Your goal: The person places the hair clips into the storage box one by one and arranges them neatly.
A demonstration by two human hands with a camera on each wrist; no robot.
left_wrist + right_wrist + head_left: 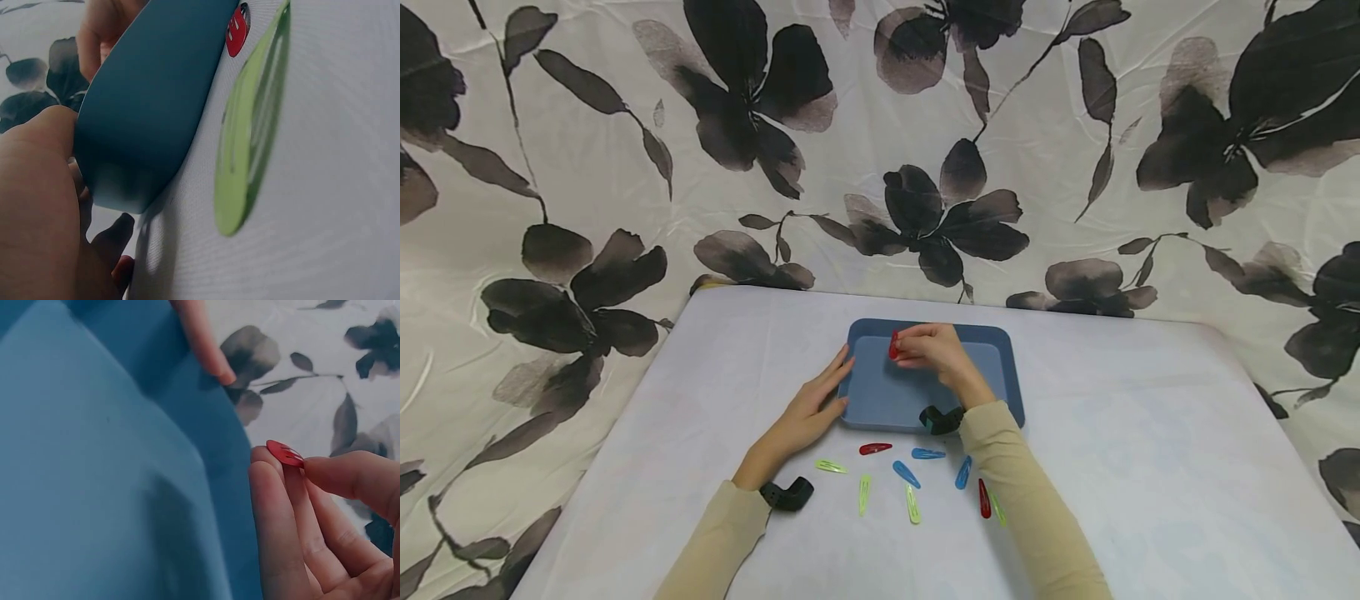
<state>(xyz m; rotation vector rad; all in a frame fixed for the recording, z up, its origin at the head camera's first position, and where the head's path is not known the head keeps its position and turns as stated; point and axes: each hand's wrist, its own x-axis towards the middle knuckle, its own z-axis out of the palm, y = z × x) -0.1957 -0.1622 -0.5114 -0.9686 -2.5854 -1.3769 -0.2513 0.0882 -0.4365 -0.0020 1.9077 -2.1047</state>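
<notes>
Over the left part of a blue tray point(887, 404), my right hand point(934, 350) pinches a red snap hair clip point(893, 345) between thumb and fingertips. In the right wrist view the same red hair clip point(284, 454) shows its slotted face above the tray's rim. My left hand point(805, 417) rests along the tray's left side, fingers extended and touching the rim. The left wrist view shows the tray's outer wall point(150, 94) beside the thumb, with a green hair clip point(240, 144) lying close by on the white cloth.
On the near side of the tray lie several hair clips: red point(876, 448) and dark red point(984, 498), blue point(906, 474), and green point(864, 495). The white-covered table point(1135, 458) extends to both sides. A floral cloth point(925, 150) hangs behind it.
</notes>
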